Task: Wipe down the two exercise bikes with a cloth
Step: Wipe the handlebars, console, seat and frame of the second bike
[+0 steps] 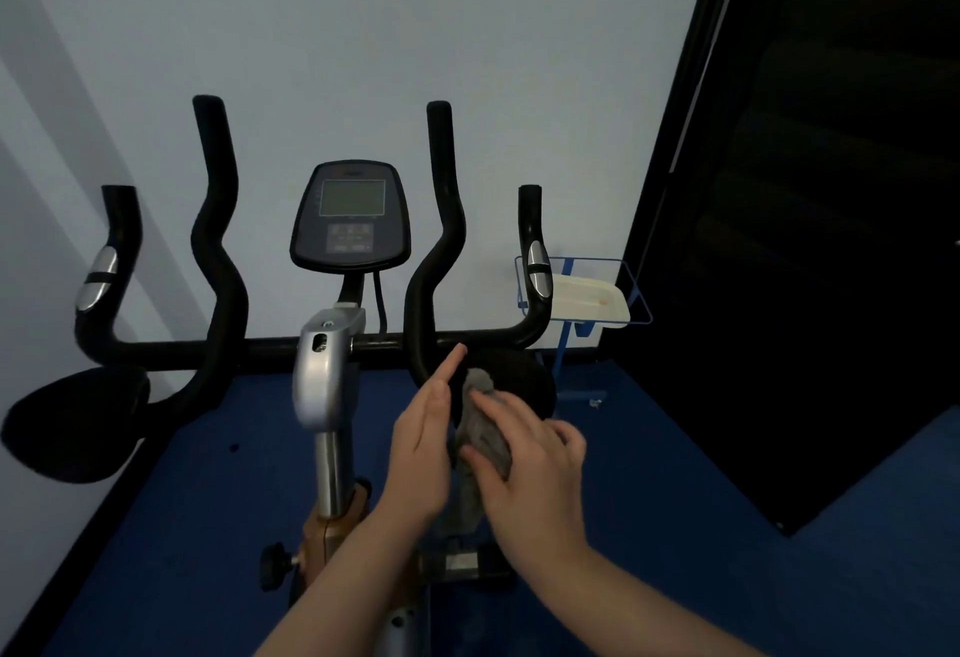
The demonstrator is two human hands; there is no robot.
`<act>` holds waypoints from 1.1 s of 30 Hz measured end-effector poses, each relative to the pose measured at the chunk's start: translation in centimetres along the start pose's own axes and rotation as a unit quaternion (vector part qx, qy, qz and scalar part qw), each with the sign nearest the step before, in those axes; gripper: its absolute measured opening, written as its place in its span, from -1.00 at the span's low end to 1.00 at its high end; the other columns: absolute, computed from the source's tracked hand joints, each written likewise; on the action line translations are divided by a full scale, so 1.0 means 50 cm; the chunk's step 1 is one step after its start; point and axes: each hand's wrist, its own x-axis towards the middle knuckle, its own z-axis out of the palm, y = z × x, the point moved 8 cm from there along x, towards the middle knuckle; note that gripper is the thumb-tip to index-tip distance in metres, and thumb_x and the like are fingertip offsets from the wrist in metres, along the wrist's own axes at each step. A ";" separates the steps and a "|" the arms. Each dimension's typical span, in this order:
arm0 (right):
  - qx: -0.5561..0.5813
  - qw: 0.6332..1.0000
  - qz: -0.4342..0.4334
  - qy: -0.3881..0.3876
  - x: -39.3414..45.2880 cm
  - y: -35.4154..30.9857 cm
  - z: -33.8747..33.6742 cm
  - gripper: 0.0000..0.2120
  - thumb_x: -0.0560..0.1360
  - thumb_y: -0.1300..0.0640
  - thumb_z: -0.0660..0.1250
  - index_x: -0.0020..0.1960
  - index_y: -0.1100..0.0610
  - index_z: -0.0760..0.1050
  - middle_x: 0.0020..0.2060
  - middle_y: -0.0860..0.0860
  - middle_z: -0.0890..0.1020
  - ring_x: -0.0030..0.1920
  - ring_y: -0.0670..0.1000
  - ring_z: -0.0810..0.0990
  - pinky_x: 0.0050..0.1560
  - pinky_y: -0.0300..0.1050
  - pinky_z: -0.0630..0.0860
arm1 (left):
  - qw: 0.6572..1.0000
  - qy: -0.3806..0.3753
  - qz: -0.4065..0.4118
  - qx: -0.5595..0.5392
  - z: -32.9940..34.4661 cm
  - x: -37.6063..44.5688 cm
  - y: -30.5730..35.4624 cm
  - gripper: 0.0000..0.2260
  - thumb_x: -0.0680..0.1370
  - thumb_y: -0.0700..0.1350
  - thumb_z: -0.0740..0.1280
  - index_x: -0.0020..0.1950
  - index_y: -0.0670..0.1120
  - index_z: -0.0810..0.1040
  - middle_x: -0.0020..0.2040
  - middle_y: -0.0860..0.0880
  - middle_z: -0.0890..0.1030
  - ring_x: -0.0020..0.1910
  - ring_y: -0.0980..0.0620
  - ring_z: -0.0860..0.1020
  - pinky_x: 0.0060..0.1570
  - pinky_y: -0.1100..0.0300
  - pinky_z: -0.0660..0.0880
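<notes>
1. The right hand (530,469) presses the grey cloth (483,428) with curled fingers against the black pad (519,376) on the right of the exercise bike (332,344).
2. The left hand (423,441), fingers straight, lies flat beside the cloth, holding nothing.
3. The console (350,217) stands far, in the middle.

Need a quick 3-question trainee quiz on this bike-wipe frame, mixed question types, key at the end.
1. True or false: the grey cloth lies against the right elbow pad, between the two hands.
2. Which hand has straight fingers beside the cloth? A) left hand B) right hand
3. Fill in: the console screen sits between the two tall upright ____.

Key
1. True.
2. A; the right hand lies on the cloth, fingers over it.
3. Handlebars.
</notes>
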 end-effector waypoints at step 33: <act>-0.229 0.968 -0.071 0.068 0.055 0.035 -0.065 -0.57 0.45 0.18 0.41 0.32 0.13 0.53 0.22 0.08 0.56 0.19 0.14 0.49 0.22 0.12 0.45 | 0.988 0.054 0.027 0.139 0.000 0.006 -0.010 -0.56 0.61 -0.17 0.30 0.38 0.25 0.36 0.29 0.21 0.49 0.27 0.31 0.46 0.21 0.41 0.42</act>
